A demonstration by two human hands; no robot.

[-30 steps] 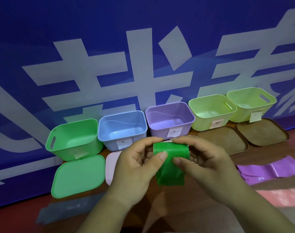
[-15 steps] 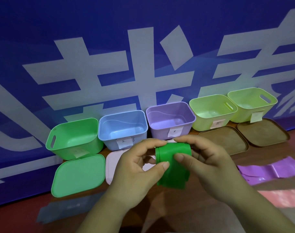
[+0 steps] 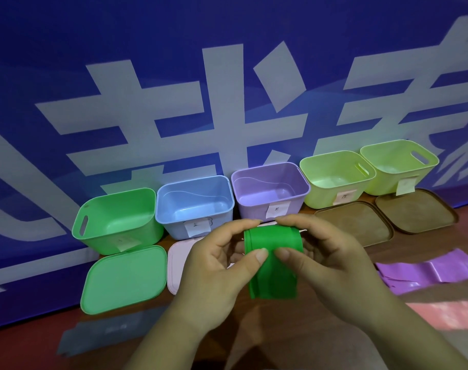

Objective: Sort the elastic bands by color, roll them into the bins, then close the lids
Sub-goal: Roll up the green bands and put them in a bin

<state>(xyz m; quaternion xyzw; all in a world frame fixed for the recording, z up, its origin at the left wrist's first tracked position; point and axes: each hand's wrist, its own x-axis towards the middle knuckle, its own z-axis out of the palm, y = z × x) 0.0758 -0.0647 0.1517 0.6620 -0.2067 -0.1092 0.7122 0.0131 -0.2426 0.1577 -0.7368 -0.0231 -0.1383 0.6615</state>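
A green elastic band, partly rolled with a loose tail hanging down, is held above the table. My left hand pinches its left side and my right hand pinches its right side, thumbs meeting at the front. Behind stand open bins in a row: a green bin, a blue bin, a purple bin and two yellow-green bins. A purple band lies flat at the right, with a pink band in front of it.
A green lid lies before the green bin, a pale pink lid beside it, partly behind my left hand. Two brown lids lie before the yellow-green bins. A blue banner wall stands right behind the bins.
The roll has grown a little and the hanging tail is shorter; my thumbs have shifted together on the front of the band.
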